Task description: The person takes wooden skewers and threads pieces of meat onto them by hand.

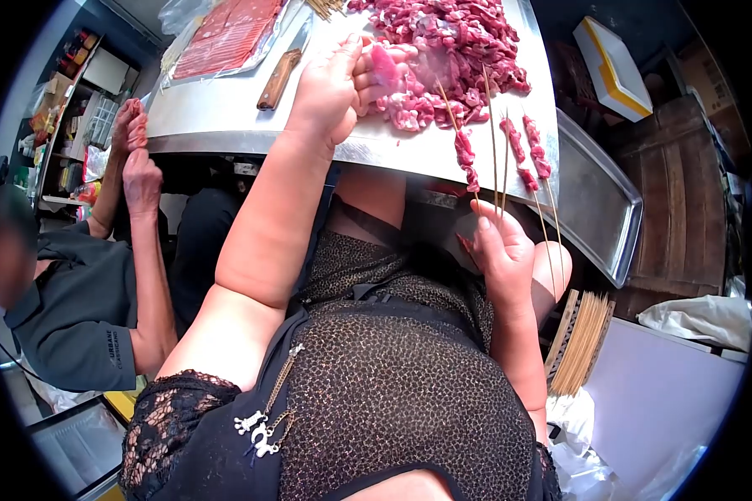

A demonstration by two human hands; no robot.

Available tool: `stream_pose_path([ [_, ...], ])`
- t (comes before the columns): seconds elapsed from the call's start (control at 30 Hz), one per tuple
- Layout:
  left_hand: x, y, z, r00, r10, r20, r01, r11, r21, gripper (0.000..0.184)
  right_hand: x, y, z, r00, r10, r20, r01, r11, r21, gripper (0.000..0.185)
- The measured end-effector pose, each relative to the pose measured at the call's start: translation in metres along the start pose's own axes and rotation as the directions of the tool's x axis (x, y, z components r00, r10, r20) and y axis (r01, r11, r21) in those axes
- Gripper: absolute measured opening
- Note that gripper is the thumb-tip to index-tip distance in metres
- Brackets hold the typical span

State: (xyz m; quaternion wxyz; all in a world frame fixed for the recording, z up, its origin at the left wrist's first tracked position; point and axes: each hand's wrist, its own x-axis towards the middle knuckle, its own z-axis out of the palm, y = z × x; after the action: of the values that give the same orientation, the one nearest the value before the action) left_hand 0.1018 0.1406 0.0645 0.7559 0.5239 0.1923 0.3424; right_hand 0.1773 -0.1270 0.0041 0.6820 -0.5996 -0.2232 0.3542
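My left hand (336, 88) is over the table's front part, palm turned up, with a piece of raw red meat (383, 66) held at its fingers. Right beside it lies a large heap of cut raw meat (455, 50). My right hand (505, 249) is just off the table's front edge, fingers closed round the lower ends of several thin skewers (495, 142). One of these carries threaded meat (464, 150); others look bare. Two more loaded skewers (536, 149) rest on the table edge to the right, their bare ends sticking out past it.
A wooden-handled knife (279, 79) and bagged sliced meat (226, 37) lie on the white table (200, 118). A metal tray (597, 196) leans at right, above bundled skewers (581, 342). At left sits another person (83, 292), hands together on some meat (135, 134).
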Motion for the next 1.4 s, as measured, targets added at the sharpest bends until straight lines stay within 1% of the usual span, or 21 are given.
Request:
stream_pose_path([
  [0.07,0.001,-0.010,0.001,0.996,-0.086,-0.005,0.084,0.984,-0.154,0.032,-0.001,0.000,-0.001,1.000,0.001,-0.001,-0.001,1.000,0.007,0.023],
  [0.1,0.001,-0.012,0.001,0.994,-0.102,0.043,0.109,0.969,-0.224,0.030,-0.001,0.000,-0.002,1.000,0.002,0.002,-0.002,1.000,0.013,0.023],
  [0.13,0.001,-0.015,0.004,0.994,-0.102,0.044,0.110,0.968,-0.225,0.030,-0.001,0.000,-0.003,1.000,0.002,0.000,-0.002,1.000,0.012,0.023],
  [0.2,-0.001,-0.019,0.012,0.997,-0.050,0.064,0.057,0.992,-0.113,0.025,-0.002,-0.001,-0.004,1.000,0.006,0.000,-0.006,1.000,0.000,0.023],
  [0.23,-0.004,-0.021,0.011,0.997,-0.032,0.071,0.042,0.990,-0.137,0.038,-0.003,0.000,-0.004,1.000,0.006,0.000,-0.006,1.000,0.000,0.023],
  [0.33,-0.008,-0.024,0.016,0.999,0.014,0.049,-0.010,0.996,-0.091,0.036,-0.005,0.001,-0.005,1.000,0.001,0.019,0.000,0.999,-0.054,0.023],
  [0.4,-0.010,-0.025,0.019,0.999,0.034,0.037,-0.030,0.994,-0.105,0.037,-0.005,0.002,-0.003,1.000,-0.013,0.012,0.015,0.991,-0.131,0.022],
  [0.53,-0.014,-0.026,0.025,0.999,0.052,-0.008,-0.052,0.992,-0.111,0.034,-0.004,0.007,-0.003,1.000,-0.018,-0.019,0.014,0.985,-0.173,0.021],
  [0.67,-0.021,-0.033,0.027,0.995,0.090,0.035,-0.088,0.994,-0.068,0.031,-0.005,0.006,-0.002,0.999,0.002,-0.035,-0.009,0.978,-0.210,0.021],
  [0.73,-0.025,-0.037,0.030,0.977,0.211,0.040,-0.214,0.973,0.087,0.029,-0.007,0.001,0.001,0.999,-0.017,-0.032,0.010,0.973,-0.230,0.021],
  [0.77,-0.020,-0.040,0.029,0.933,0.348,0.093,-0.359,0.916,0.179,0.031,-0.007,0.001,0.002,0.999,-0.017,-0.034,0.009,0.973,-0.231,0.021],
  [0.8,-0.020,-0.043,0.026,0.933,0.346,0.094,-0.358,0.917,0.177,0.031,-0.008,0.001,0.003,0.999,-0.005,-0.041,-0.002,0.986,-0.170,0.022],
  [0.83,-0.021,-0.046,0.025,0.939,0.336,0.069,-0.343,0.920,0.191,0.031,-0.008,0.000,0.003,0.999,0.007,-0.047,-0.012,0.994,-0.107,0.022],
  [0.9,-0.025,-0.042,0.027,0.946,0.322,0.044,-0.324,0.924,0.204,0.031,-0.009,-0.002,0.004,0.999,-0.011,-0.050,0.007,0.996,-0.090,0.022],
  [0.97,-0.027,-0.038,0.028,0.973,0.227,0.028,-0.228,0.959,0.169,0.029,-0.008,-0.003,0.003,0.998,-0.037,-0.051,0.033,0.997,-0.074,0.022],
  [1.0,-0.028,-0.038,0.027,0.973,0.228,0.028,-0.230,0.959,0.168,0.029,-0.008,-0.002,0.003,0.998,-0.044,-0.055,0.041,0.997,-0.060,0.022],
  [1.07,-0.029,-0.037,0.026,0.998,0.049,0.030,-0.049,0.999,0.009,0.028,-0.008,-0.003,0.003,0.997,-0.052,-0.057,0.049,0.998,-0.046,0.022],
  [1.1,-0.029,-0.038,0.024,0.998,0.050,0.029,-0.050,0.999,0.008,0.028,-0.008,-0.005,0.003,0.996,-0.053,-0.065,0.051,0.998,-0.027,0.023],
  [1.17,-0.030,-0.040,0.018,0.987,-0.065,0.148,0.072,0.997,-0.039,0.031,-0.008,-0.007,0.004,0.996,-0.054,-0.071,0.054,0.999,-0.008,0.023],
  [1.27,-0.031,-0.036,0.016,0.973,-0.147,0.179,0.154,0.988,-0.025,0.039,-0.008,-0.007,0.003,0.996,-0.050,-0.074,0.051,0.999,0.002,0.023],
  [1.4,-0.032,-0.041,0.014,0.969,-0.094,0.230,0.094,0.996,0.011,0.041,-0.009,-0.009,0.005,0.993,-0.108,-0.041,0.104,0.991,-0.083,0.022],
])
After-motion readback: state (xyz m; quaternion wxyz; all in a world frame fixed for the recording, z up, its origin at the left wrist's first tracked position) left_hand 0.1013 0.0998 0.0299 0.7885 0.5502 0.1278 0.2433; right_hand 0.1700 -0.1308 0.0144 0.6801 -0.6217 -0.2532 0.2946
